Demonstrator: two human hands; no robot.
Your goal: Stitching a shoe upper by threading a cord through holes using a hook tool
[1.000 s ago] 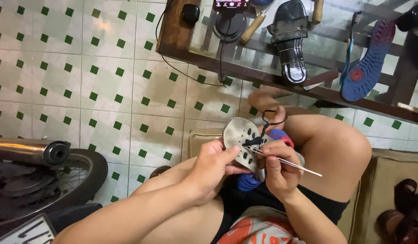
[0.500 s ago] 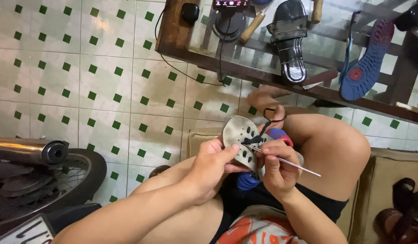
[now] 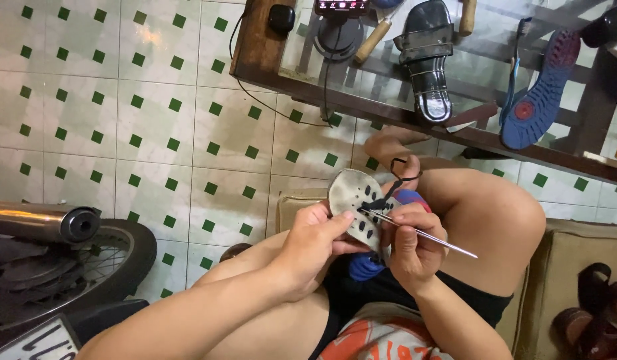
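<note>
Grey shoe sole (image 3: 354,200) held by left hand (image 3: 313,248); right hand (image 3: 410,241) apparently grips awl (image 3: 425,235).

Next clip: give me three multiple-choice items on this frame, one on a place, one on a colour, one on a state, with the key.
1. Where does the blue shoe sole lie?
A. on the glass-topped table
B. on the tiled floor
C. on the wheel

2. What colour are the small squares on the floor tiles?
A. red
B. green
C. yellow

3. What does the right hand hold?
A. nothing
B. a brush
C. a thin metal awl

Key: A, it rests on the glass table; B, green squares show throughout; C, fingers grip the awl against the pale sole.
</note>
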